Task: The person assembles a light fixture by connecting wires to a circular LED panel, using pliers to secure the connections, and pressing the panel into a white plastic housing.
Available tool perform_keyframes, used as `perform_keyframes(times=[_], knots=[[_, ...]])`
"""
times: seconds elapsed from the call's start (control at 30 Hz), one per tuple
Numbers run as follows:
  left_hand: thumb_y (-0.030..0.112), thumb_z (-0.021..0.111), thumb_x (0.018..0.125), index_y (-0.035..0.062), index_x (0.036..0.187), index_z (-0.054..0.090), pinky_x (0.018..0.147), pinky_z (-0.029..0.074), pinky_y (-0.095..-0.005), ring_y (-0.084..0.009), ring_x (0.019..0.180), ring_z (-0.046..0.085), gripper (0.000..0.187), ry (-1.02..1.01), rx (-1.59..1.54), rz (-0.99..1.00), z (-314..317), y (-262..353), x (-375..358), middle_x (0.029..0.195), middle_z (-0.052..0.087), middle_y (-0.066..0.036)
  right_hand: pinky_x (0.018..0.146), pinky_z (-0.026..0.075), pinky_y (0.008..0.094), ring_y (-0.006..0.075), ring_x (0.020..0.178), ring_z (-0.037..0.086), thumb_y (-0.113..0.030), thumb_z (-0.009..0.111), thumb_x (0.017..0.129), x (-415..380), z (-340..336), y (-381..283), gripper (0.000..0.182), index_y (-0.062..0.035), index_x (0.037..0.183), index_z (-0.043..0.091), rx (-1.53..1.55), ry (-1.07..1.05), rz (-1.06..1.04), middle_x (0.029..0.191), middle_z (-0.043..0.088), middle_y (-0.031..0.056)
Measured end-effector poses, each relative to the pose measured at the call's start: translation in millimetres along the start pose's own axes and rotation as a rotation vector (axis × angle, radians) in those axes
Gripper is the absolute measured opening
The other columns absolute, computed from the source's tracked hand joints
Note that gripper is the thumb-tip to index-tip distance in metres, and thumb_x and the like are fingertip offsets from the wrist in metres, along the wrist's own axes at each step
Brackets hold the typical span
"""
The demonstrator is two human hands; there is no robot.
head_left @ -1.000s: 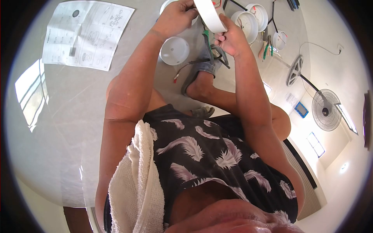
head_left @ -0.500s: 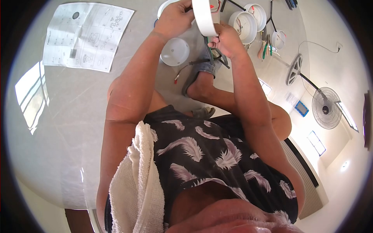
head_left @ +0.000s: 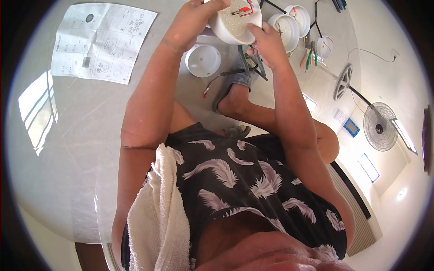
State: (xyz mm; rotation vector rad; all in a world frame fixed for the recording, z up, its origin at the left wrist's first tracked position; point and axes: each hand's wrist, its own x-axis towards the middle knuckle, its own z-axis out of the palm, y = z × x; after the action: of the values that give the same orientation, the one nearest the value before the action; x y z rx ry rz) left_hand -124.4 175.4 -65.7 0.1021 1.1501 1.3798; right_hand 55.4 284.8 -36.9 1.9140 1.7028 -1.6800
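Both hands hold a round white lamp body near the top of the view, its open side turned toward me, showing a dotted board and red wires inside. My left hand grips its left rim. My right hand holds its lower right rim with the fingertips. Below the hands, green-handled pliers stand by my sandalled foot.
A white dome cover lies on the grey floor under my left forearm. A printed instruction sheet lies at upper left. More white lamp bodies, tools and black rods sit at upper right. A standing fan is at right.
The lamp body was held edge-on; both hands have turned it so its open inside faces me, and it sits slightly left and lower.
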Motion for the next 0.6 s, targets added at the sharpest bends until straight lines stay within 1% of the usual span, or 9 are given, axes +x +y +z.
perform_keyframes(times=[0.13, 0.17, 0.23, 0.27, 0.33, 0.47, 0.53, 0.57, 0.6], knots=[[0.027, 0.058, 0.092, -0.0017, 0.127, 0.06, 0.065, 0.053, -0.0315, -0.0193, 0.077, 0.065, 0.045, -0.019, -0.013, 0.027, -11, -17, 8, 0.097, 0.067, -0.01, 0.061, 0.056, 0.0326, 0.0154, 0.072, 0.063, -0.037, 0.071, 0.092, -12, -3, -7, 0.046, 0.0005, 0.12, 0.068, -0.265, 0.234, -0.178, 0.092, 0.069, 0.0087], [0.027, 0.058, 0.092, -0.0017, 0.127, 0.06, 0.065, 0.053, -0.0315, -0.0193, 0.077, 0.065, 0.045, -0.018, -0.012, 0.029, -12, -21, 10, 0.097, 0.067, -0.01, 0.061, 0.056, 0.0326, 0.0154, 0.072, 0.063, -0.037, 0.071, 0.092, -13, -4, -7, 0.046, 0.0005, 0.12, 0.068, -0.265, 0.233, -0.181, 0.092, 0.069, 0.0087], [0.026, 0.056, 0.092, -0.0002, 0.126, 0.06, 0.064, 0.052, -0.0301, -0.0183, 0.075, 0.064, 0.043, -0.019, -0.076, 0.062, -10, -23, 11, 0.094, 0.067, -0.009, 0.061, 0.051, 0.0306, 0.0137, 0.065, 0.06, -0.036, 0.071, 0.092, -15, -6, -6, 0.044, -0.002, 0.121, 0.069, -0.427, 0.419, -0.502, 0.083, 0.069, 0.0086], [0.026, 0.056, 0.092, -0.0002, 0.126, 0.06, 0.064, 0.052, -0.0301, -0.0183, 0.075, 0.064, 0.043, -0.02, -0.076, 0.059, -10, -24, 11, 0.094, 0.067, -0.009, 0.061, 0.051, 0.0306, 0.0137, 0.065, 0.06, -0.036, 0.071, 0.092, -16, -6, -6, 0.044, -0.002, 0.121, 0.069, -0.427, 0.419, -0.499, 0.083, 0.069, 0.0086], [0.026, 0.054, 0.092, 0.0007, 0.125, 0.061, 0.064, 0.052, -0.0292, -0.0176, 0.076, 0.063, 0.043, -0.048, -0.088, 0.074, -11, -25, 11, 0.095, 0.066, -0.008, 0.061, 0.048, 0.0304, 0.0125, 0.062, 0.058, -0.032, 0.07, 0.093, -20, -1, -16, 0.037, -0.0047, 0.118, 0.07, -0.437, 0.211, -0.583, 0.079, 0.068, 0.0073], [0.026, 0.054, 0.092, 0.0008, 0.125, 0.061, 0.066, 0.052, -0.0296, -0.0173, 0.079, 0.064, 0.042, -0.022, -0.098, 0.077, -11, -25, 12, 0.097, 0.066, -0.009, 0.053, 0.042, 0.0275, 0.0091, 0.057, 0.051, -0.032, 0.068, 0.097, -17, 5, -26, 0.035, -0.0023, 0.116, 0.069, -0.593, 0.191, -0.574, 0.078, 0.065, 0.0036], [0.026, 0.054, 0.092, 0.0009, 0.126, 0.061, 0.068, 0.052, -0.0301, -0.0173, 0.081, 0.064, 0.043, -0.012, -0.132, 0.092, -11, -25, 12, 0.098, 0.066, -0.009, 0.071, 0.05, 0.0286, 0.0131, 0.071, 0.065, -0.036, 0.072, 0.092, -7, 7, -23, 0.034, -0.0093, 0.112, 0.077, -0.633, 0.312, -0.521, 0.08, 0.072, 0.0069], [0.026, 0.054, 0.092, 0.0009, 0.126, 0.061, 0.068, 0.052, -0.0301, -0.0173, 0.081, 0.064, 0.043, -0.011, -0.133, 0.09, -12, -24, 11, 0.098, 0.066, -0.009, 0.071, 0.05, 0.0286, 0.0131, 0.071, 0.065, -0.036, 0.072, 0.092, -3, 8, -20, 0.034, -0.0093, 0.112, 0.077, -0.635, 0.31, -0.519, 0.08, 0.072, 0.0069], [0.026, 0.054, 0.092, 0.0009, 0.126, 0.061, 0.069, 0.052, -0.0303, -0.0173, 0.081, 0.063, 0.043, -0.015, -0.109, 0.072, -12, -22, 10, 0.098, 0.066, -0.009, 0.073, 0.052, 0.0319, 0.0202, 0.077, 0.069, -0.027, 0.07, 0.093, -2, 11, -20, 0.029, -0.0034, 0.109, 0.074, -0.553, 0.309, -0.641, 0.087, 0.073, 0.0121]])
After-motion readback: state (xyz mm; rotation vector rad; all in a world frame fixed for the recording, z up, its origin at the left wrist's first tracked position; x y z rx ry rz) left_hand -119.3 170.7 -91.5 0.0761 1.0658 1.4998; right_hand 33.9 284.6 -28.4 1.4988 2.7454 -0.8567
